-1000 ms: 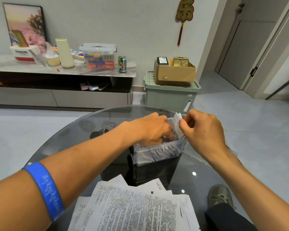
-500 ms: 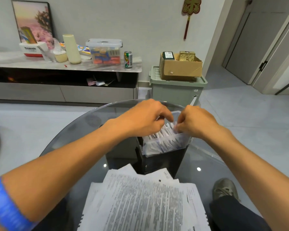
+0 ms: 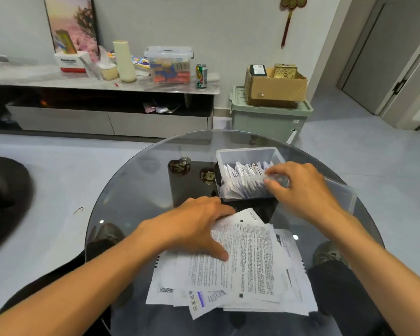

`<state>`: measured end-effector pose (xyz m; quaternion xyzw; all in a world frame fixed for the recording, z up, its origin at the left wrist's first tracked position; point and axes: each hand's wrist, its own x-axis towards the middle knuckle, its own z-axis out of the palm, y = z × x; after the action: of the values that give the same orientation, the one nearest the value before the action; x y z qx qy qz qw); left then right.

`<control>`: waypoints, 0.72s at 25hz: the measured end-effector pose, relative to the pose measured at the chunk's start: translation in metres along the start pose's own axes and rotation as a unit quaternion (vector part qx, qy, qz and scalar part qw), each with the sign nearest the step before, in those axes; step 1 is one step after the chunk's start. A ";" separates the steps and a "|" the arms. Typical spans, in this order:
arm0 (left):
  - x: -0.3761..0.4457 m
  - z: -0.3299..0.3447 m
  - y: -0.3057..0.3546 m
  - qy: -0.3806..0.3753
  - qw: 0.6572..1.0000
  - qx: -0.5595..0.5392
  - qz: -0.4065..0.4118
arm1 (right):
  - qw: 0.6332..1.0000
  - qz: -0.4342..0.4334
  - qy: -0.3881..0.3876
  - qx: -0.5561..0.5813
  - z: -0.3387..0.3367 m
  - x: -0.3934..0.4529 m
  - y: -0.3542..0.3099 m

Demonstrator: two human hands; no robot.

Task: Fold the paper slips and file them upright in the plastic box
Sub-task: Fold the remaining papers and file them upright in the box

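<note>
A clear plastic box [image 3: 240, 155] stands on the round glass table [image 3: 136, 180], packed with folded paper slips [image 3: 243, 169] standing upright. My right hand [image 3: 301, 187] rests on the box's near right rim, its fingertips touching the slips and the wall. A loose pile of printed paper sheets [image 3: 250, 260] lies in front of the box. My left hand [image 3: 194, 226] lies flat on the pile's upper left part, fingers spread on the top sheet.
The box's clear lid [image 3: 342, 192] lies to the right of the box, partly under my right wrist. Beyond the table stand a green storage bin [image 3: 269, 117] with a cardboard box on it and a long low cabinet [image 3: 102, 100]. My shoes show through the glass.
My left hand has left the box and come down onto the paper pile. My right hand has let the slip into the box and stays at its rim. The view has tilted down.
</note>
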<state>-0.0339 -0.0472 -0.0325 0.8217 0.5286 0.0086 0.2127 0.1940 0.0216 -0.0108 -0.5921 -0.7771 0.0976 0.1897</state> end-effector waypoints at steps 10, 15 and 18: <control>0.001 -0.004 0.005 0.119 0.935 -0.328 -0.068 | 0.975 -0.034 0.150 0.159 0.005 -0.022 -0.003; -0.008 -0.008 0.006 0.255 0.950 -0.174 0.039 | 0.963 -0.041 0.153 0.217 0.007 -0.033 -0.012; -0.015 -0.018 0.010 0.323 0.886 -0.333 0.024 | 0.928 -0.008 0.133 0.348 0.001 -0.039 -0.020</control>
<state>-0.0361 -0.0574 -0.0095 0.6672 0.5140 0.4537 0.2910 0.1846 -0.0211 -0.0108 -0.4905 -0.6666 0.2809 0.4860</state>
